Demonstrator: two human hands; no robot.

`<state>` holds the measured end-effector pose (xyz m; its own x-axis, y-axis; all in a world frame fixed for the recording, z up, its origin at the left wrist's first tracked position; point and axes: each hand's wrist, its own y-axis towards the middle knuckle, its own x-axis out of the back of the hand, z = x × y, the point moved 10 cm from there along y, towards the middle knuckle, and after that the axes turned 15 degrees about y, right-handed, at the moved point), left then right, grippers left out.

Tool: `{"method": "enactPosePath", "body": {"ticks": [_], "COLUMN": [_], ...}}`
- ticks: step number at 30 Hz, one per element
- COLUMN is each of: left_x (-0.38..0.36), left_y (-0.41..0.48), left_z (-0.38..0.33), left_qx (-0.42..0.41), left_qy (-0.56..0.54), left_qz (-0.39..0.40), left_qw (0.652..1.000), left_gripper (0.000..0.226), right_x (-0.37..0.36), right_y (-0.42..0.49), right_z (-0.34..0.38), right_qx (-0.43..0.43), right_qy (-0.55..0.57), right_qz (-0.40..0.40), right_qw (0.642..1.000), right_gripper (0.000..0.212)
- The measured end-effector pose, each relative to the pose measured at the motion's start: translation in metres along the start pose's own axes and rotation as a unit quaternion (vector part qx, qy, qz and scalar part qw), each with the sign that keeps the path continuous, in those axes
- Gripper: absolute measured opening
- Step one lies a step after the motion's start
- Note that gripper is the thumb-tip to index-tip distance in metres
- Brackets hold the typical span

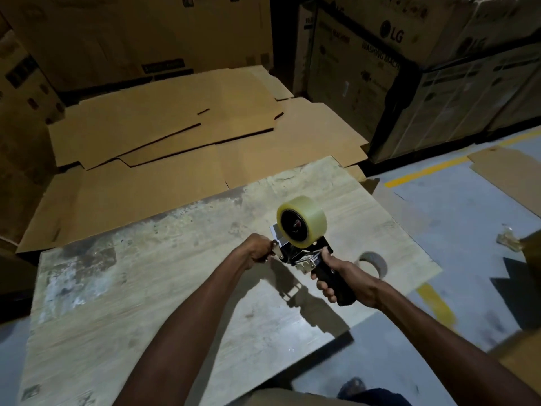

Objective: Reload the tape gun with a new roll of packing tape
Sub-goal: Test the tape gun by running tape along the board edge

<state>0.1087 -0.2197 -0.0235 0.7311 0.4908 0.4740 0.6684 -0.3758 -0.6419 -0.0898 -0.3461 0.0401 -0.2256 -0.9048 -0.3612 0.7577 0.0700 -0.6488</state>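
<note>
A black tape gun [304, 256] is held in the air above the worn table [146, 288]. A full roll of clear packing tape [307, 219] sits on its hub, facing me. My right hand [336, 278] is wrapped around the gun's black handle. My left hand [259, 249] pinches something at the gun's front end by the metal plate; whether it is the tape's free end or the plate I cannot tell. An empty cardboard core [373, 263] lies on the table just right of my right hand.
Flattened cardboard sheets [175, 133] lie stacked beyond the table. Large cartons [380, 68] stand at the back and right. The floor at right has yellow lines [424, 171] and a cardboard piece [509, 174]. My foot [352, 386] shows below the table edge.
</note>
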Motion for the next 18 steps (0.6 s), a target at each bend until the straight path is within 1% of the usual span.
{"method": "enactPosePath", "body": {"ticks": [3, 5, 7, 8, 9, 10, 12, 13, 14, 16, 18], "left_x": [-0.020, -0.027, -0.027, -0.029, -0.036, -0.048, -0.076, -0.091, -0.104, -0.126, -0.147], "left_y": [-0.005, -0.011, -0.022, -0.028, -0.032, -0.035, -0.047, -0.055, -0.062, -0.076, -0.082], "left_z": [0.000, -0.006, -0.011, -0.013, -0.012, -0.011, -0.009, -0.009, -0.012, -0.019, -0.015], "left_qx": [0.004, -0.014, -0.044, -0.057, -0.073, -0.092, -0.118, -0.130, -0.146, -0.188, -0.213], "left_qy": [0.013, 0.053, 0.096, 0.120, 0.145, 0.163, 0.189, 0.207, 0.232, 0.300, 0.329], "left_qz": [-0.033, -0.084, -0.153, -0.175, -0.182, -0.176, -0.159, -0.160, -0.173, -0.206, -0.219], "left_qw": [0.999, 0.995, 0.983, 0.976, 0.970, 0.966, 0.962, 0.956, 0.946, 0.912, 0.893], "left_gripper": [0.034, 0.035, 0.048, 0.052, 0.052, 0.046, 0.025, 0.019, 0.018, 0.024, 0.028], "right_x": [0.010, 0.019, 0.031, 0.040, 0.049, 0.057, 0.074, 0.080, 0.087, 0.098, 0.109], "right_y": [-0.011, -0.022, -0.036, -0.042, -0.050, -0.057, -0.065, -0.069, -0.074, -0.083, -0.091], "right_z": [-0.013, -0.027, -0.045, -0.054, -0.067, -0.081, -0.110, -0.124, -0.138, -0.164, -0.186], "right_qx": [0.031, 0.038, 0.039, 0.038, 0.029, 0.018, 0.007, 0.001, -0.007, -0.033, -0.043], "right_qy": [0.023, 0.027, 0.034, 0.031, 0.025, 0.021, 0.035, 0.049, 0.060, 0.075, 0.089], "right_qz": [-0.041, -0.057, -0.068, -0.073, -0.079, -0.085, -0.093, -0.091, -0.087, -0.087, -0.089], "right_qw": [0.998, 0.997, 0.996, 0.996, 0.996, 0.996, 0.995, 0.995, 0.994, 0.993, 0.991], "right_gripper": [0.072, 0.070, 0.070, 0.069, 0.070, 0.072, 0.077, 0.076, 0.073, 0.065, 0.061]}}
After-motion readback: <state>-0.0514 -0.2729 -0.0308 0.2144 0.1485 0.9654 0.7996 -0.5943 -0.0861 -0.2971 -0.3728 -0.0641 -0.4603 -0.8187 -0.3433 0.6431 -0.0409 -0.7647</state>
